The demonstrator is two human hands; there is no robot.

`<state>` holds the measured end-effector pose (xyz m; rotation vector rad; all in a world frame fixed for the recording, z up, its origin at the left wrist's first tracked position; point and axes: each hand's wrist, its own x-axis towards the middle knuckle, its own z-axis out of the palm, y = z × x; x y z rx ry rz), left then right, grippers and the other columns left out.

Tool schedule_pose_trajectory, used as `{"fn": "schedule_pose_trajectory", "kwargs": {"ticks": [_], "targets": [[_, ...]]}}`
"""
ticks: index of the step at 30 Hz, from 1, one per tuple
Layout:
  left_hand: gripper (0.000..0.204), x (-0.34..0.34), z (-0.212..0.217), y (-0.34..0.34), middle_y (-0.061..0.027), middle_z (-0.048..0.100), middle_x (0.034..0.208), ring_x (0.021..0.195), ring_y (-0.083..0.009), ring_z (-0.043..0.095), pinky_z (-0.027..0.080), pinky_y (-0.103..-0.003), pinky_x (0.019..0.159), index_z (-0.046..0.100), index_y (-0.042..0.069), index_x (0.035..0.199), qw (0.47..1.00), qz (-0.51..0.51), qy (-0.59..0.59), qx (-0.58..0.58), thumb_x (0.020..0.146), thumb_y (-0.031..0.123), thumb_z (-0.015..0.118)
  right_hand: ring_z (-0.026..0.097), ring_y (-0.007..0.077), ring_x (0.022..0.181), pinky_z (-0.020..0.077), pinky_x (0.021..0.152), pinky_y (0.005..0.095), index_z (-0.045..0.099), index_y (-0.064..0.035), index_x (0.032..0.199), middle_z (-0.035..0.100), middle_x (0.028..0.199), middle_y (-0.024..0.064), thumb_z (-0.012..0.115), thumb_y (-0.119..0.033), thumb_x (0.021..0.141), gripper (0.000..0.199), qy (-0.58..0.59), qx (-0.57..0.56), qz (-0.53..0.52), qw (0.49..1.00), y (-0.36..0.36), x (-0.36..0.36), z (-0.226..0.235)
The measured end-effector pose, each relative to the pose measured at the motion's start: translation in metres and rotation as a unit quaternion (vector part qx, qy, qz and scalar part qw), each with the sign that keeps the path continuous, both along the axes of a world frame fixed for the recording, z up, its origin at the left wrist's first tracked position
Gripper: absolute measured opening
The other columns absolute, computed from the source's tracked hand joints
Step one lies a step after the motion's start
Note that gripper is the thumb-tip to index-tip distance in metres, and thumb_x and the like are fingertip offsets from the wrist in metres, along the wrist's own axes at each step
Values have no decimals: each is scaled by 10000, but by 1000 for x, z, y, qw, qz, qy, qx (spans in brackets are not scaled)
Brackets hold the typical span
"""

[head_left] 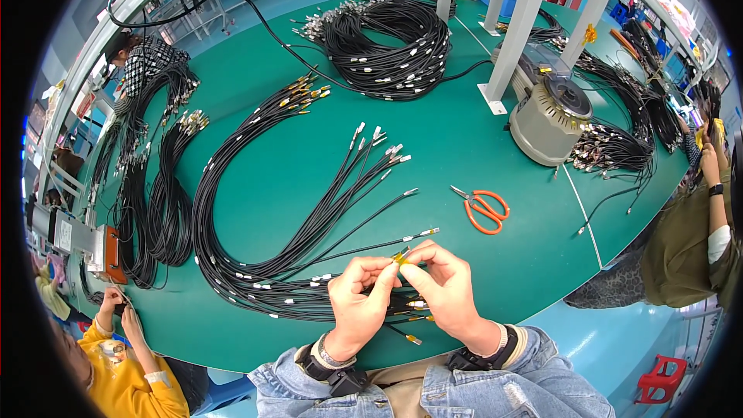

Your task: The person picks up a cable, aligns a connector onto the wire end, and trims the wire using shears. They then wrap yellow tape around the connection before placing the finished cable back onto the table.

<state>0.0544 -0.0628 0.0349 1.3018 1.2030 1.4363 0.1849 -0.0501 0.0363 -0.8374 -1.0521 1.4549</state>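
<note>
My left hand (pixel 359 294) and my right hand (pixel 447 288) meet at the near side of the table, fingertips pinched together on a yellow-wrapped cable end (pixel 401 256). Much of that piece is covered by my fingers. Beneath and to the left of my hands runs a bundle of black cables (pixel 203 209) with white tags, curving round in a large U. Some of its cable ends fan out at the middle of the table, and others with yellow wraps lie at the far side. Orange-handled scissors (pixel 486 211) lie to the right of my hands, touched by neither.
A big coil of black cables (pixel 387 54) sits at the far middle of the green table (pixel 433 139). A grey tape dispenser (pixel 551 120) stands by metal posts (pixel 520 23). More cable bundles (pixel 159 209) hang at left. Several people work around the table; a red stool (pixel 662 379) is at right.
</note>
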Motion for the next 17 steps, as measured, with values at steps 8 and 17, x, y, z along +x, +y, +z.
{"fn": "schedule_pose_trajectory", "kwargs": {"ticks": [8,17], "targets": [[64,-2,3,-2,-39,587,643,474,-29,465,334,-158,403,541,-23,883,998,-25,-24,-48,901,36,553,527,117,849,428,767,261,609,16,868,579,901,60,626,-45,850,66,-12,1,-12,1000,1,-1,-3],[95,-7,1,0,-22,562,620,453,-26,433,315,-167,392,540,2,895,995,-54,-34,-73,926,91,533,521,125,862,430,781,269,610,21,892,572,914,65,623,-28,848,67,-16,0,-5,1000,2,-1,-4]]}}
